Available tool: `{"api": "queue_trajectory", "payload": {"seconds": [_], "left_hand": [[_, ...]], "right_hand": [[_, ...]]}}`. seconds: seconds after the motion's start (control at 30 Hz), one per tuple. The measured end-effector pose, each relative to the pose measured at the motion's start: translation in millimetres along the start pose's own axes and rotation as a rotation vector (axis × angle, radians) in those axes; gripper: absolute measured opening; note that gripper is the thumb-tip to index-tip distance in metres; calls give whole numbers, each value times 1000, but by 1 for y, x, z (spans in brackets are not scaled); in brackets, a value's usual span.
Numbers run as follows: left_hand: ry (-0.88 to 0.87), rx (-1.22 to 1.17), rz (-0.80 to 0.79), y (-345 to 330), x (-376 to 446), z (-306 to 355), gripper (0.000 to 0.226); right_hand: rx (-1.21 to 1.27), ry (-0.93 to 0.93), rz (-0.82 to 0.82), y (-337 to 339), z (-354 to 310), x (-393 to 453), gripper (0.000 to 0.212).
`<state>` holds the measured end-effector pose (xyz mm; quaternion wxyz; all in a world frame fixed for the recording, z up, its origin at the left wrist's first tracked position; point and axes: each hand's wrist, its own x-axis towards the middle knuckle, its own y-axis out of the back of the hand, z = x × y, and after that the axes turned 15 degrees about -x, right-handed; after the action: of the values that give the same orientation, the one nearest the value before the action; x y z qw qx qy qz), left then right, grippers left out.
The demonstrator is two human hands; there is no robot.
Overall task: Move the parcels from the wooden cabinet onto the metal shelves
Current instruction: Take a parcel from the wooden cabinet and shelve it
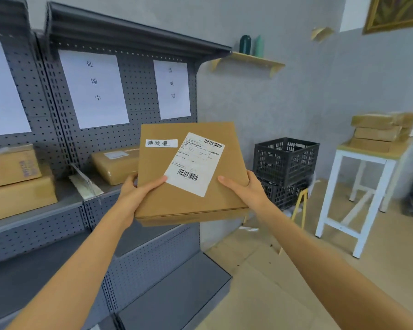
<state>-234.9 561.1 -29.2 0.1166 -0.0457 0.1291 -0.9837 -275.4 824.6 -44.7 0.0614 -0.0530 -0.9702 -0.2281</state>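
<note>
Straight ahead in the head camera's view, a person holds a flat brown cardboard parcel [191,172] in both bare hands, in the air in front of the grey metal shelves [65,203]. Their left hand [138,191] grasps the parcel's left edge, thumb lying across the top face and fingers curled underneath. Their right hand [246,186] grasps the right edge the same way, thumb on top. The parcel's top face tilts toward the camera and carries a white shipping label [196,163] with barcodes and a small white sticker [161,143] with printed characters. Behind it, on the shelf, lies a taped brown parcel [115,163]; two more boxes [14,182] sit stacked at far left. White paper signs [93,89] hang on the pegboard back. To the right stand stacked black plastic crates [284,163] and a white-legged table [367,163] bearing a pile of parcels [382,127].
</note>
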Motion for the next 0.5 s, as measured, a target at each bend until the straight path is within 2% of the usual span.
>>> {"api": "queue_trajectory", "payload": {"seconds": [0.27, 0.5], "left_hand": [[-59, 5, 109, -72, 75, -12, 87], [-97, 33, 107, -110, 172, -30, 90]], "right_hand": [[36, 47, -94, 31, 18, 122, 89], [36, 70, -109, 29, 33, 226, 79]]}}
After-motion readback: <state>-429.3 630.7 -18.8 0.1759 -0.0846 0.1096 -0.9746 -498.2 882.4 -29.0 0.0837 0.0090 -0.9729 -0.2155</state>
